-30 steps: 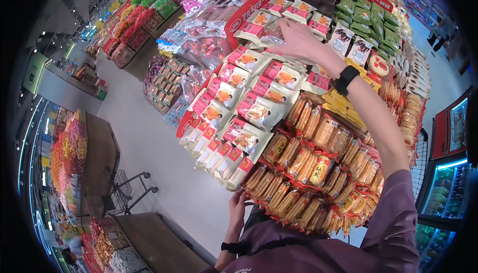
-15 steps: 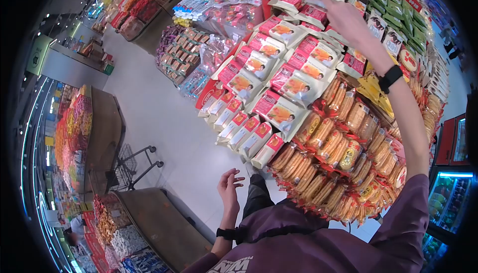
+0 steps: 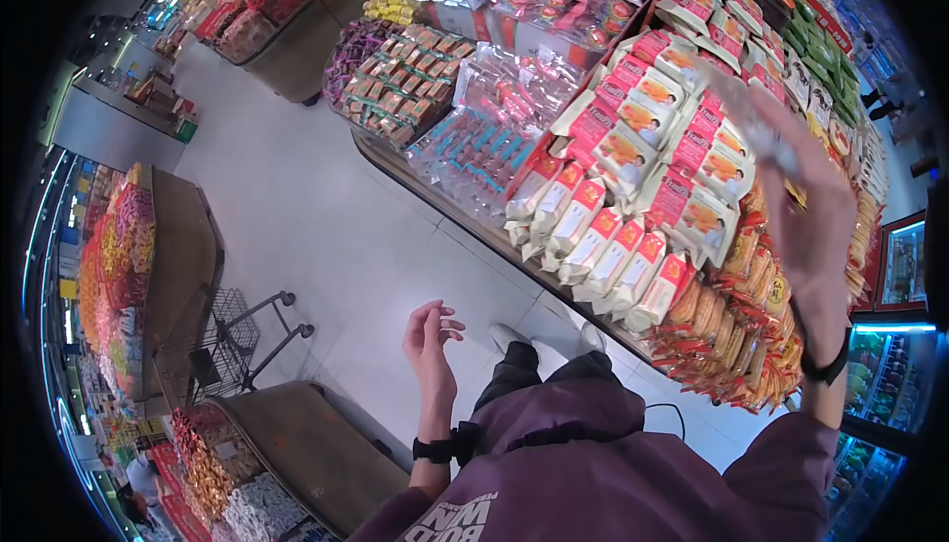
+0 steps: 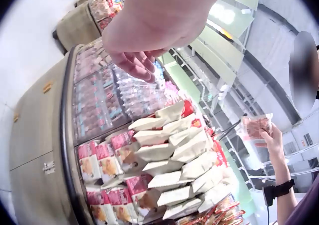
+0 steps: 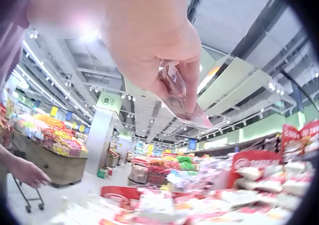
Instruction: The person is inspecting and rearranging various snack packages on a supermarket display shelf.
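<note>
My right hand (image 3: pixel 806 196) pinches a small clear plastic packet (image 4: pixel 255 126) with reddish-brown contents, held up above the display. In the right wrist view the thumb and fingers grip one end of the packet (image 5: pixel 179 98), and its far end sticks out. Below that hand lie rows of white-and-pink snack bags (image 3: pixel 682 201), and packs of round biscuits (image 3: pixel 707 330) fill the near corner. My left hand (image 3: pixel 430 344) hangs over the floor with its fingers loosely bent and nothing in them.
Trays of small wrapped sweets (image 3: pixel 400 83) and bagged snacks (image 3: pixel 470 157) adjoin the white bags. A shopping cart (image 3: pixel 237 334) stands on the left beside another display stand (image 3: pixel 297 453). Lit drink fridges (image 3: pixel 880 374) are at the right.
My right hand has come back from the far bags toward my body, and the clear packet now shows in it. The left hand has left the display's edge. The view has shifted across the display.
</note>
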Action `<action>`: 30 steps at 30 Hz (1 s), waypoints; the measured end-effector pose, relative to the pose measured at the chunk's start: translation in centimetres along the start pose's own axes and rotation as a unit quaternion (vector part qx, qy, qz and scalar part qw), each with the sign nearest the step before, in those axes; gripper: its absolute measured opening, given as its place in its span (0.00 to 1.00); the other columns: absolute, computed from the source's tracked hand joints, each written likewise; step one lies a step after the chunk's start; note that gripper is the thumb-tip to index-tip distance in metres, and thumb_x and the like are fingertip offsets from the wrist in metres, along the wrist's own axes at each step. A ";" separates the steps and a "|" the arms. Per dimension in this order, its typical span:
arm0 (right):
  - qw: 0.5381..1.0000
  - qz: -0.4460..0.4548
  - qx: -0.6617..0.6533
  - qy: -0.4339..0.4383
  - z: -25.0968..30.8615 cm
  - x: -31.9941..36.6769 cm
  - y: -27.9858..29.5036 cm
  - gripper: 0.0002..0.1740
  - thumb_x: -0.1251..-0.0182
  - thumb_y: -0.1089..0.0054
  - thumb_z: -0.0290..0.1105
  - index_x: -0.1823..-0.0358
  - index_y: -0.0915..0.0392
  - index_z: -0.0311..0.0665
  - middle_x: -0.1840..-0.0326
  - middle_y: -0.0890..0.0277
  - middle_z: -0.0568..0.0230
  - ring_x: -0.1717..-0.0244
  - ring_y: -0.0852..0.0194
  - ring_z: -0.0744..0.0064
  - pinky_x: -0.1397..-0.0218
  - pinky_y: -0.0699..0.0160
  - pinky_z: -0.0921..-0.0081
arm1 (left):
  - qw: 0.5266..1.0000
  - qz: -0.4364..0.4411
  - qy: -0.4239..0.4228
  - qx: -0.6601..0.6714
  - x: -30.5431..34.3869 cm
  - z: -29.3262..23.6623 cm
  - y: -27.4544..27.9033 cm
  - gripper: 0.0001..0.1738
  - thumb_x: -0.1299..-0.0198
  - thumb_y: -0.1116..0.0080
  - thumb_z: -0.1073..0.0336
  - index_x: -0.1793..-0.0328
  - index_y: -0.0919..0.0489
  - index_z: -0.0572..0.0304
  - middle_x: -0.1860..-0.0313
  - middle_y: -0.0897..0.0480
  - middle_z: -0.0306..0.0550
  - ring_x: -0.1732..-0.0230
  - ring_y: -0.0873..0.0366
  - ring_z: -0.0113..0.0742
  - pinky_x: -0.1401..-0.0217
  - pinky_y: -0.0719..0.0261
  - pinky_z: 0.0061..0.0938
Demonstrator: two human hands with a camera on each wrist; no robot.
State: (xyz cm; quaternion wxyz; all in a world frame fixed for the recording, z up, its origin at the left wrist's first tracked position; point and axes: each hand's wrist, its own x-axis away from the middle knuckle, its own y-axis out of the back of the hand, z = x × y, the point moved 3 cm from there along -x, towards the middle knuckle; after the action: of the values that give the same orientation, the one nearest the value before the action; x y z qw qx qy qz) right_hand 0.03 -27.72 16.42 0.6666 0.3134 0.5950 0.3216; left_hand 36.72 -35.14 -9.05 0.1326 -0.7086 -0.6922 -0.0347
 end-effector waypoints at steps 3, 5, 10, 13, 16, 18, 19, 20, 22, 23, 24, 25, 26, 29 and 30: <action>0.994 0.015 -0.096 0.043 8.2 2.2 -2.1 0.23 0.42 0.39 0.21 0.43 0.19 0.39 0.39 0.19 0.54 0.41 0.18 0.58 0.44 0.15 0.68 | 0.994 0.107 -0.016 0.018 -1.1 -3.6 -0.4 0.15 0.24 0.52 0.63 0.47 0.21 0.68 0.57 0.18 0.49 0.67 0.19 0.33 0.64 0.24 0.26; 0.987 0.018 -0.120 0.110 12.0 3.0 -5.0 0.21 0.42 0.38 0.22 0.46 0.17 0.38 0.40 0.20 0.54 0.41 0.18 0.61 0.47 0.14 0.71 | 0.979 0.204 0.000 0.015 -1.1 -5.3 -0.7 0.22 0.23 0.54 0.56 0.44 0.22 0.70 0.54 0.17 0.51 0.61 0.17 0.35 0.57 0.21 0.29; 0.967 0.027 -0.190 0.169 19.1 3.5 -11.0 0.18 0.41 0.37 0.25 0.47 0.17 0.40 0.40 0.20 0.59 0.37 0.21 0.63 0.48 0.14 0.73 | 0.961 0.254 0.011 0.105 -0.6 -6.4 -1.0 0.29 0.23 0.57 0.50 0.34 0.27 0.73 0.44 0.19 0.52 0.43 0.21 0.36 0.40 0.24 0.32; 0.962 0.016 -0.226 0.150 21.2 3.9 -14.5 0.19 0.40 0.38 0.25 0.46 0.18 0.39 0.36 0.23 0.57 0.32 0.26 0.62 0.42 0.18 0.71 | 0.952 0.272 0.019 0.141 -1.8 -6.3 -0.5 0.28 0.23 0.56 0.51 0.33 0.29 0.71 0.43 0.20 0.49 0.43 0.22 0.35 0.37 0.26 0.32; 0.958 0.052 -0.269 0.085 22.5 3.2 -16.9 0.18 0.44 0.38 0.22 0.50 0.16 0.33 0.40 0.20 0.53 0.35 0.24 0.57 0.36 0.20 0.65 | 0.966 0.215 0.088 0.116 -3.7 -6.2 0.4 0.25 0.24 0.54 0.52 0.36 0.28 0.69 0.44 0.20 0.46 0.44 0.22 0.33 0.38 0.26 0.31; 0.948 0.081 -0.296 0.080 22.9 2.5 -18.3 0.19 0.42 0.42 0.20 0.47 0.19 0.30 0.36 0.24 0.51 0.32 0.27 0.56 0.34 0.23 0.63 | 0.966 0.214 0.088 0.114 -5.7 -5.8 1.2 0.23 0.24 0.52 0.54 0.36 0.27 0.67 0.46 0.19 0.45 0.45 0.22 0.30 0.40 0.26 0.29; 0.947 0.093 -0.296 0.086 22.9 2.0 -18.9 0.20 0.42 0.42 0.20 0.45 0.20 0.31 0.34 0.25 0.50 0.30 0.29 0.56 0.34 0.24 0.62 | 0.965 0.211 0.097 0.119 -6.6 -6.0 1.4 0.23 0.24 0.52 0.55 0.35 0.27 0.67 0.45 0.19 0.45 0.46 0.22 0.29 0.40 0.26 0.28; 0.945 0.104 -0.295 0.093 22.9 1.4 -19.6 0.22 0.41 0.43 0.20 0.43 0.21 0.31 0.33 0.27 0.50 0.29 0.31 0.56 0.35 0.25 0.62 | 0.965 0.207 0.105 0.124 -7.6 -6.3 1.3 0.23 0.23 0.52 0.55 0.35 0.27 0.67 0.45 0.19 0.45 0.46 0.22 0.29 0.40 0.26 0.28; 0.936 0.109 -0.325 0.082 22.2 -0.2 -20.6 0.22 0.40 0.42 0.21 0.42 0.23 0.31 0.33 0.27 0.49 0.29 0.31 0.54 0.34 0.27 0.60 | 0.972 0.187 0.100 0.106 -9.8 -7.5 0.6 0.24 0.23 0.52 0.56 0.33 0.27 0.68 0.44 0.19 0.45 0.45 0.22 0.28 0.41 0.26 0.27; 0.930 0.111 -0.341 0.074 21.7 -1.0 -21.1 0.22 0.40 0.41 0.21 0.42 0.23 0.31 0.33 0.27 0.48 0.30 0.31 0.53 0.33 0.27 0.59 | 0.975 0.177 0.097 0.094 -10.9 -8.1 0.2 0.24 0.23 0.52 0.56 0.32 0.28 0.68 0.43 0.19 0.45 0.45 0.22 0.28 0.41 0.26 0.27; 0.923 0.098 -0.371 0.039 21.2 -1.9 -21.7 0.22 0.40 0.40 0.22 0.42 0.24 0.31 0.33 0.27 0.48 0.30 0.31 0.51 0.33 0.27 0.58 | 0.977 0.175 0.092 0.080 -12.1 -8.6 -0.1 0.24 0.23 0.51 0.56 0.32 0.28 0.69 0.43 0.19 0.45 0.45 0.22 0.27 0.41 0.26 0.27; 0.913 0.085 -0.400 0.003 20.6 -2.7 -22.3 0.22 0.40 0.39 0.23 0.41 0.24 0.31 0.33 0.27 0.47 0.31 0.30 0.50 0.33 0.27 0.57 | 0.979 0.175 0.087 0.064 -13.3 -9.1 -0.4 0.24 0.23 0.50 0.56 0.32 0.28 0.69 0.43 0.19 0.45 0.45 0.22 0.27 0.41 0.26 0.27; 0.901 0.070 -0.426 -0.033 19.9 -3.7 -22.9 0.22 0.39 0.38 0.23 0.41 0.25 0.31 0.33 0.28 0.47 0.32 0.30 0.49 0.33 0.27 0.57 | 0.980 0.176 0.080 0.049 -14.5 -9.7 -0.8 0.24 0.24 0.50 0.57 0.32 0.28 0.70 0.42 0.19 0.45 0.45 0.23 0.26 0.40 0.26 0.26; 0.804 0.039 -0.556 -0.208 18.1 -6.0 -25.3 0.23 0.34 0.37 0.24 0.39 0.28 0.30 0.38 0.24 0.49 0.41 0.21 0.58 0.38 0.24 0.65 | 0.966 0.247 0.071 -0.007 -17.6 -11.5 -2.2 0.22 0.26 0.46 0.62 0.32 0.27 0.68 0.45 0.17 0.45 0.51 0.20 0.26 0.49 0.23 0.23; 0.747 0.040 -0.603 -0.276 17.7 -6.3 -26.2 0.23 0.33 0.36 0.24 0.38 0.30 0.30 0.39 0.24 0.49 0.43 0.19 0.61 0.40 0.23 0.67 | 0.959 0.273 0.076 -0.030 -18.4 -12.0 -2.3 0.22 0.27 0.46 0.64 0.32 0.27 0.68 0.46 0.17 0.44 0.53 0.20 0.26 0.51 0.22 0.22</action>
State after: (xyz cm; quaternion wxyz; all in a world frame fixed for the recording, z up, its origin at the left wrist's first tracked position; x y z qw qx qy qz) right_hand 18.58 -49.00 0.86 0.8384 -0.0551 0.0543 0.5396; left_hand 35.32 -55.80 -1.43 0.1677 -0.8695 -0.4590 -0.0716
